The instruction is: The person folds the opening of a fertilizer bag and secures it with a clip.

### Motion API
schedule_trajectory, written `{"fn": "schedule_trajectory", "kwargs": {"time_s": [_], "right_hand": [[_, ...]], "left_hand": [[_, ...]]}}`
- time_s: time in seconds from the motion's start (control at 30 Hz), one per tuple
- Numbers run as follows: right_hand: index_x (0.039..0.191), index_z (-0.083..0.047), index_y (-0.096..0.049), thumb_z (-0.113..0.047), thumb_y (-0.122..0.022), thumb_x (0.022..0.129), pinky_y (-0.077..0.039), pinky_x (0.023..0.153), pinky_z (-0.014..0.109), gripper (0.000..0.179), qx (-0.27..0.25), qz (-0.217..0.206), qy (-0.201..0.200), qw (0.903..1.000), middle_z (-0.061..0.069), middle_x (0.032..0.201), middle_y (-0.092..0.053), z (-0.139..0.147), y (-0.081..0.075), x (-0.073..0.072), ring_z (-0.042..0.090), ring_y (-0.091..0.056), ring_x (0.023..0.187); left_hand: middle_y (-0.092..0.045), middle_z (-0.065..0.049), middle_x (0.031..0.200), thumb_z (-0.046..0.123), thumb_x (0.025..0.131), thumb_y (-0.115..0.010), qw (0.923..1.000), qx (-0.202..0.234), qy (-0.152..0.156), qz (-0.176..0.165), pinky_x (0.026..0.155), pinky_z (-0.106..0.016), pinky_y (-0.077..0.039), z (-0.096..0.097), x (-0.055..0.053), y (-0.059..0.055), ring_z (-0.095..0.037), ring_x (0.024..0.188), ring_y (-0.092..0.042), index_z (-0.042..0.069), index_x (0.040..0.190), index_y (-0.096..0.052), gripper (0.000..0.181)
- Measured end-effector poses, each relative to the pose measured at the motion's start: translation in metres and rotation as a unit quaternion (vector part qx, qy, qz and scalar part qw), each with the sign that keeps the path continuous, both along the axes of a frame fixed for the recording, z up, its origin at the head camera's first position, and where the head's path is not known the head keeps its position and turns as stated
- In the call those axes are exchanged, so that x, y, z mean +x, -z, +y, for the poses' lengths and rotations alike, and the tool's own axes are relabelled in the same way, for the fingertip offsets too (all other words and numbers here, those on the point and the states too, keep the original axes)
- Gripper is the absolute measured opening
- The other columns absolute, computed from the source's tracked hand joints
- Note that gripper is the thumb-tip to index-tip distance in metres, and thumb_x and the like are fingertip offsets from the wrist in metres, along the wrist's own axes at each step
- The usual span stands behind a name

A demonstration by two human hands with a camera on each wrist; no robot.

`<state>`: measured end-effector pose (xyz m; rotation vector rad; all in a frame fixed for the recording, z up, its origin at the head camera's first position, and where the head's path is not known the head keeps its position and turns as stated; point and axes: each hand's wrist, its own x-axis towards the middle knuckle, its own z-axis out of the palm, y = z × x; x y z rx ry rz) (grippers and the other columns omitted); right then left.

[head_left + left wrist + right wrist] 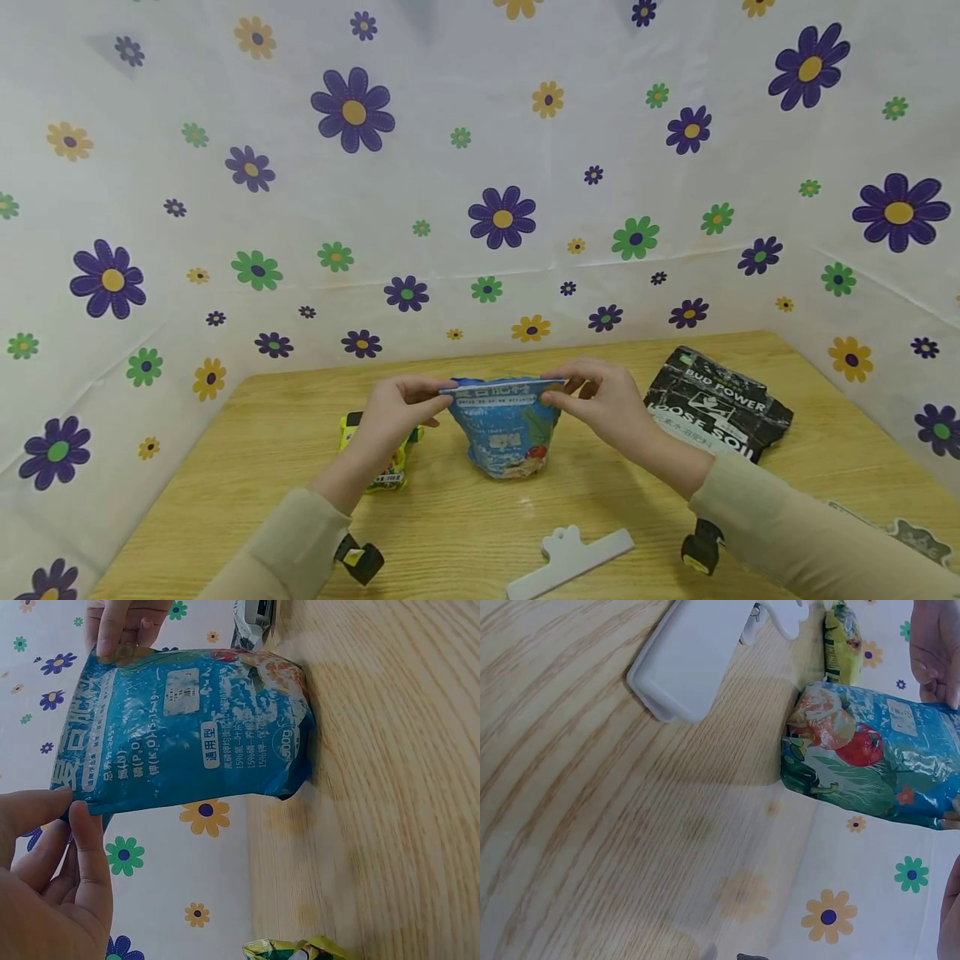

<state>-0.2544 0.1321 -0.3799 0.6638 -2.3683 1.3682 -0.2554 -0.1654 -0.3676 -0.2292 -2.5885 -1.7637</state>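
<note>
On the wooden table (450,533), near its middle, I watch a blue bag (504,437) which stands upright between two hands; whether its base fully rests on the wood, I cannot tell. It is a plastic packet with "500g" printed low on the front, and the lower part looks filled, but the film hides what is inside. Also I cannot judge if its mouth is sealed. To its left, a yellow-green packet (390,471) is partly covered by the left hand (401,408), and to its right a black bag (712,408), marked "BUD POWER", lies on the table; their contents are equally hidden from me. The left hand pinches the upper left corner of the blue bag, with the thumb on the front and fingers behind. The right hand (600,400) pinches the upper right corner in a similar way. Both grips are nearly closed, having only the thin film between thumb and fingers, and the top edge is stretched flat from one hand to the other. The long axis of the blue bag runs from top edge to base, roughly vertical, and its printed face looks toward the person. Nearer to the person, a white clip (573,560) lies obliquely.
</note>
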Motion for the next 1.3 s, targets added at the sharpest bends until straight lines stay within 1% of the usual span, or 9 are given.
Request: {"fn": "schedule_trajectory", "kwargs": {"time_s": [0.23,0.37,0.53,0.6,0.8,0.9,1.07,1.2,1.3], "right_hand": [[0.110,-0.007,-0.083,-0.006,-0.080,0.094,-0.056,0.063,0.021,0.017,-0.007,-0.001,-0.005,1.0000,0.011,0.101,-0.080,0.0004,-0.0003,-0.0003,0.005,-0.064,0.074],[0.109,-0.006,-0.082,-0.006,-0.079,0.094,-0.056,0.062,0.020,0.015,-0.012,-0.008,-0.010,0.9998,0.012,0.097,-0.080,0.0007,-0.0004,-0.0012,0.007,-0.065,0.072],[0.107,-0.005,-0.082,-0.006,-0.078,0.095,-0.055,0.062,0.021,0.012,-0.012,-0.012,-0.012,0.9998,0.012,0.095,-0.080,0.0005,-0.0001,-0.0018,0.006,-0.065,0.071],[0.106,-0.005,-0.082,-0.006,-0.078,0.096,-0.055,0.062,0.021,0.011,-0.011,-0.013,-0.011,0.9998,0.012,0.095,-0.080,0.0005,-0.0003,-0.0018,0.006,-0.065,0.071],[0.106,-0.006,-0.081,-0.007,-0.077,0.097,-0.055,0.064,0.020,0.010,-0.009,-0.019,-0.010,0.9997,0.012,0.096,-0.080,0.0003,-0.0014,-0.0015,0.012,-0.065,0.075],[0.106,-0.006,-0.080,-0.007,-0.076,0.098,-0.055,0.064,0.019,0.009,-0.009,-0.021,-0.010,0.9997,0.012,0.097,-0.079,0.0004,-0.0015,-0.0022,0.009,-0.063,0.078],[0.105,-0.006,-0.080,-0.007,-0.076,0.098,-0.054,0.063,0.019,0.008,-0.004,-0.020,-0.008,0.9998,0.012,0.099,-0.077,0.0010,-0.0012,-0.0035,0.005,-0.059,0.078],[0.103,-0.007,-0.080,-0.008,-0.077,0.098,-0.055,0.066,0.020,0.007,0.004,-0.019,-0.003,0.9998,0.011,0.101,-0.075,0.0019,-0.0006,-0.0046,0.008,-0.059,0.079],[0.103,-0.007,-0.081,-0.008,-0.078,0.097,-0.051,0.065,0.020,0.007,0.010,-0.020,0.001,0.9998,0.009,0.097,-0.071,0.0024,-0.0001,-0.0050,0.011,-0.055,0.078]], "left_hand": [[-0.075,-0.019,0.125,0.007,0.102,-0.071,0.9999,0.006,-0.012,0.003,0.078,-0.022,-0.065,0.0029,0.0022,0.0002,-0.007,0.088,-0.071,-0.001,0.124,-0.077,0.024],[-0.075,-0.018,0.123,0.007,0.102,-0.071,0.9997,0.012,-0.019,0.003,0.079,-0.023,-0.065,0.0042,0.0031,0.0007,-0.010,0.091,-0.073,-0.001,0.122,-0.078,0.023],[-0.075,-0.016,0.121,0.008,0.102,-0.071,0.9998,0.016,-0.014,0.006,0.082,-0.024,-0.066,0.0036,0.0035,0.0016,-0.011,0.094,-0.073,-0.001,0.122,-0.078,0.022],[-0.075,-0.015,0.121,0.009,0.102,-0.071,0.9998,0.017,-0.010,0.005,0.084,-0.026,-0.066,0.0033,0.0041,0.0020,-0.011,0.094,-0.073,0.000,0.121,-0.078,0.022],[-0.075,-0.013,0.119,0.009,0.102,-0.071,0.9996,0.026,-0.011,0.007,0.089,-0.032,-0.067,0.0033,0.0045,0.0031,-0.021,0.101,-0.074,-0.001,0.120,-0.078,0.021],[-0.075,-0.012,0.117,0.008,0.103,-0.071,0.9995,0.030,-0.013,0.004,0.090,-0.032,-0.067,0.0035,0.0043,0.0035,-0.016,0.098,-0.073,-0.001,0.120,-0.078,0.021],[-0.074,-0.009,0.112,0.009,0.103,-0.071,0.9993,0.033,-0.017,-0.005,0.094,-0.040,-0.066,0.0040,0.0032,0.0037,-0.007,0.088,-0.070,-0.002,0.121,-0.077,0.022],[-0.074,-0.009,0.111,0.010,0.103,-0.070,0.9993,0.032,-0.015,-0.006,0.091,-0.036,-0.067,0.0041,0.0036,0.0037,-0.008,0.086,-0.069,-0.003,0.121,-0.076,0.023],[-0.073,-0.008,0.112,0.011,0.103,-0.070,0.9994,0.031,-0.014,-0.008,0.089,-0.033,-0.067,0.0043,0.0036,0.0039,-0.009,0.085,-0.068,-0.003,0.121,-0.076,0.023]]}}
